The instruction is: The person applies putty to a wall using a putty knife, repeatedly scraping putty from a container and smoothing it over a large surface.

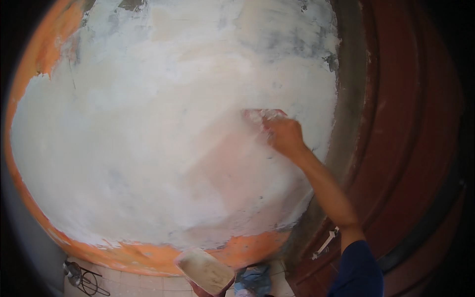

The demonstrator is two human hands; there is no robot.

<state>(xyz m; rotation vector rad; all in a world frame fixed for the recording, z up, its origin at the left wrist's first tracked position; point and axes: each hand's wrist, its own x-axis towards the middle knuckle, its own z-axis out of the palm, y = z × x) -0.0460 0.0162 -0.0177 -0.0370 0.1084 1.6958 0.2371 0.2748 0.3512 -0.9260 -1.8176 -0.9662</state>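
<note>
My right hand (pixel 288 136) is closed around a reddish putty spreader (pixel 258 117) smeared with white filler. The spreader lies against the wall, right of its middle; its blade is partly blurred. White-grey filler (pixel 148 123) covers most of the wall. Low in the view, an oblong tub (pixel 210 271) of beige-white putty is tilted toward me. What shows of my left hand (pixel 200 291) is a small part at the tub's underside, closed on it, with most of the fingers hidden.
Orange paint (pixel 143 255) borders the filler along the bottom and left. At right stands a dark red door (pixel 396 128) with a metal handle (pixel 324 243), beside a grey strip (pixel 349 99). On the tiled floor (pixel 128 284) are a dark metal stand (pixel 89 283) and a blue bag-like thing (pixel 253 281).
</note>
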